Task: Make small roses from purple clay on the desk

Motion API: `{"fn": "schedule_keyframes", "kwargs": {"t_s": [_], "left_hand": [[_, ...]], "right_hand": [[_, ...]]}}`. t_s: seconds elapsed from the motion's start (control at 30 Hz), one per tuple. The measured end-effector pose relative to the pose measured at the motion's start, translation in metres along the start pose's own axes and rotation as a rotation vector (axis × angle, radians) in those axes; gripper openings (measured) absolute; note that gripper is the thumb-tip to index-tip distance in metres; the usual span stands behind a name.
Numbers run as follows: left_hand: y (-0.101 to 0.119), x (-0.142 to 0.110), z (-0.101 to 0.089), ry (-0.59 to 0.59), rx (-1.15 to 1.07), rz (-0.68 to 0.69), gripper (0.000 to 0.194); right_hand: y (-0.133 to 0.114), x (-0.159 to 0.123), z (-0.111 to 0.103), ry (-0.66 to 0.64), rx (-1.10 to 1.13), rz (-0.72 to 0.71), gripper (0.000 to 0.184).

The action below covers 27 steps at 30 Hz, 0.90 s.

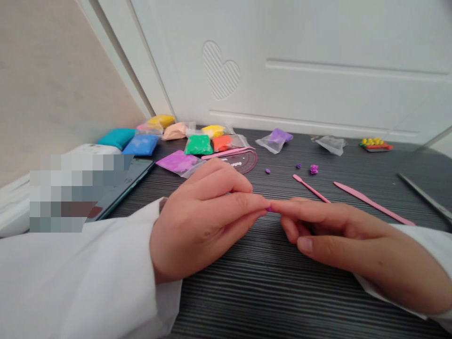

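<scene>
Between the thumb and index finger of my left hand point(208, 221) is a tiny bit of purple clay point(270, 209), mostly hidden by the fingertips. My right hand point(349, 240) reaches in from the right, its index fingertip touching that clay. The right thumb stands apart and the other right fingers curl loosely, holding nothing. Behind the hands lie a purple clay disc point(267, 171), a small dark purple piece point(298, 165) and a ruffled magenta clay piece point(314, 169). Two pink modelling tools, a thin one point(310, 188) and a knife-shaped one point(370, 201), rest beyond my right hand.
Several bagged clay blocks, such as a green one point(198, 144) and a purple one point(280, 136), lie along the white panel point(318, 37). A phone point(137, 176) is at the left. Scissors point(423, 197) and a yellow-topped clay piece point(376, 145) lie right, on the dark table point(282, 301).
</scene>
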<state>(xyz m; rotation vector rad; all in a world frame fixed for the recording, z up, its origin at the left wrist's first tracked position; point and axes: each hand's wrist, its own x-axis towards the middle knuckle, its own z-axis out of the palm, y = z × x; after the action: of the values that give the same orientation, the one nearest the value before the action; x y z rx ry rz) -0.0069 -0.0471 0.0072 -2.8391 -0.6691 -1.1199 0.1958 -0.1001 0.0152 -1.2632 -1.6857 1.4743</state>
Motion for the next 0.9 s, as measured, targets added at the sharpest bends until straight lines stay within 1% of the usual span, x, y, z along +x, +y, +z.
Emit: {"fn": "schedule_keyframes", "kwargs": {"t_s": [0.13, 0.3, 0.53, 0.7, 0.9], "left_hand": [[-0.0007, 0.0008, 0.0003, -0.013, -0.032, -0.013, 0.015], [0.0000, 0.0007, 0.0015, -0.036, -0.076, -0.033, 0.014], [-0.0013, -0.0005, 0.0019, -0.050, -0.097, -0.078, 0.015], [-0.0023, -0.0001, 0.0037, -0.052, -0.065, -0.089, 0.015], [-0.0021, 0.0008, 0.0035, -0.048, -0.081, -0.082, 0.015]], "right_hand": [[0.0008, 0.0018, 0.0003, 0.003, 0.018, 0.007, 0.043], [0.0020, 0.0007, 0.0008, 0.012, 0.005, -0.009, 0.045], [0.0044, -0.0019, 0.0030, 0.037, -0.091, -0.061, 0.045], [0.0013, -0.0013, 0.0035, 0.045, -0.115, -0.059, 0.043], [0.0015, -0.0001, 0.0027, 0.042, -0.177, -0.088, 0.040]]}}
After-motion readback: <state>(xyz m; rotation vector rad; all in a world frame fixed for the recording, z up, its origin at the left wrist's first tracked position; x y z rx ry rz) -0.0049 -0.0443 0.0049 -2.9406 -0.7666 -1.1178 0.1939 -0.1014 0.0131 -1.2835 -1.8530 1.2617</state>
